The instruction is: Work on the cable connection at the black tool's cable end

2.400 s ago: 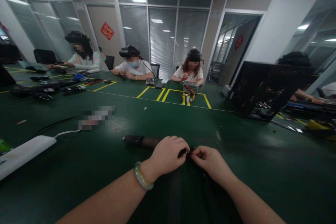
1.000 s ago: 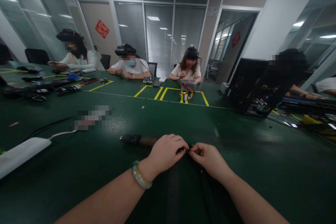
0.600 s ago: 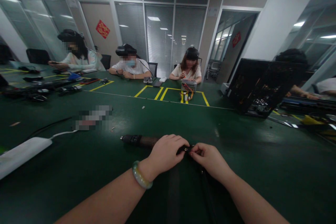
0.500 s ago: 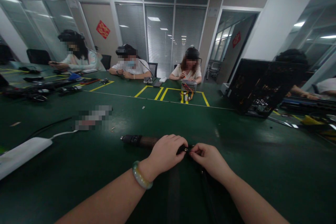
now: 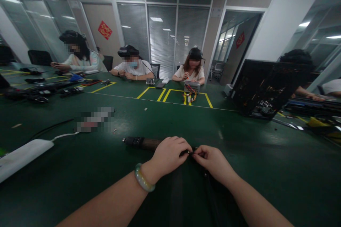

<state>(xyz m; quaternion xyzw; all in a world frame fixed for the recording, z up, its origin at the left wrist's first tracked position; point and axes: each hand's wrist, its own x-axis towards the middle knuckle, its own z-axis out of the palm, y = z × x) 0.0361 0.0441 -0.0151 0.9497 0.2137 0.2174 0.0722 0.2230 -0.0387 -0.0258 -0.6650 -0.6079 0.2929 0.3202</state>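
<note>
My left hand (image 5: 170, 154), with a green and yellow bangle on its wrist, is closed in a pinch on a small black part (image 5: 184, 152) with a tiny brass-coloured spot. The fingers hide most of that part. Close against it, my right hand (image 5: 210, 159) has thumb and fingertips pressed together; whatever they grip is too small to make out. Behind the left hand lies a black and brown cylindrical piece (image 5: 144, 143) with a metal tip pointing left. A long dark tube (image 5: 211, 193) runs from under the right hand toward the near edge, only dimly visible.
A white power strip (image 5: 26, 159) with a cable lies at left on the green table (image 5: 128, 198). An open black computer case (image 5: 255, 88) stands at right. Across the table several people sit working, one with a grey box (image 5: 192, 86) and coloured wires. Cables and parts lie far left.
My left fingertips have shifted slightly right and cover more of the black part's brass-coloured spot. The right hand stays almost where it was.
</note>
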